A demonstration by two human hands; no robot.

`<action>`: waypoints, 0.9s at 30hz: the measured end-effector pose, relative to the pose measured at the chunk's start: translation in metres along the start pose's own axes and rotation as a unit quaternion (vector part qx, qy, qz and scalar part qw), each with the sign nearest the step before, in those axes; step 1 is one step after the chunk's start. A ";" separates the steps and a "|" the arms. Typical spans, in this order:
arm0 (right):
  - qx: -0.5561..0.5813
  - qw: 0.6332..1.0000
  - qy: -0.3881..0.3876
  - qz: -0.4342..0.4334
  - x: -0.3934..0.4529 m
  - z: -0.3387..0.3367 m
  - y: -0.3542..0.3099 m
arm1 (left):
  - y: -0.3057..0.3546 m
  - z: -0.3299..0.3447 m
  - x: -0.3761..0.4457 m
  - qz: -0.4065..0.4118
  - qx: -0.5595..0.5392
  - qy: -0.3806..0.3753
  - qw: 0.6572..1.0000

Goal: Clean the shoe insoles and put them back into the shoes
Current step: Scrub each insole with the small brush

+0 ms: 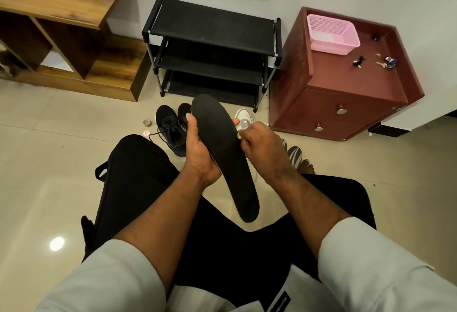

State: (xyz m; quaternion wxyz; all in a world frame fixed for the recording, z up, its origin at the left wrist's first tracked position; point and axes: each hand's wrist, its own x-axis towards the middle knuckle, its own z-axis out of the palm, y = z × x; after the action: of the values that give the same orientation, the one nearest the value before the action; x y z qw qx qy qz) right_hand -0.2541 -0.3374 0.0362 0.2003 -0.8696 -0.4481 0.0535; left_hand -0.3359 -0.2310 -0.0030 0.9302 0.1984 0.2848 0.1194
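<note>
A long black insole [222, 148] is held up over my lap, toe end pointing away from me. My left hand [197, 150] grips it from the left side, thumb on top and fingers wrapped underneath. My right hand [262, 146] is curled at the insole's right edge, pinching a small pale object against it; what that object is I cannot tell. On the floor beyond stand a black laced shoe [170, 128] and a second black shoe [184, 111], partly hidden by the insole. A white shoe [243, 118] shows behind my right hand.
A black three-tier shoe rack [212, 51] stands against the wall. To its right is a maroon cabinet [346, 103] with a pink basket [331, 34] on top. A wooden shelf unit [64, 27] is at the left. Small round tins [147, 122] and patterned insoles [296, 155] lie on the tiles.
</note>
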 end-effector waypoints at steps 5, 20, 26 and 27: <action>0.025 0.994 0.057 -0.092 -0.011 -0.001 -0.025 | 0.004 0.002 0.000 0.008 0.000 0.013 1.000; 0.001 0.997 0.039 -0.059 -0.001 -0.002 -0.003 | 0.007 0.010 -0.008 0.018 0.013 0.037 0.999; 0.016 0.991 -0.002 -0.132 -0.010 0.019 -0.036 | 0.004 0.007 -0.009 -0.026 0.020 0.014 0.999; 0.004 0.993 -0.003 -0.120 -0.008 0.019 -0.030 | 0.003 0.006 -0.009 -0.031 0.012 0.011 0.999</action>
State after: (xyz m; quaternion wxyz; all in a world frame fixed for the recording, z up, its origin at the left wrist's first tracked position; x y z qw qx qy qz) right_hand -0.2867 -0.3227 0.0300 0.2071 -0.8085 -0.5499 0.0334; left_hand -0.3402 -0.2327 0.0070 0.9277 0.1997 0.3025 0.0893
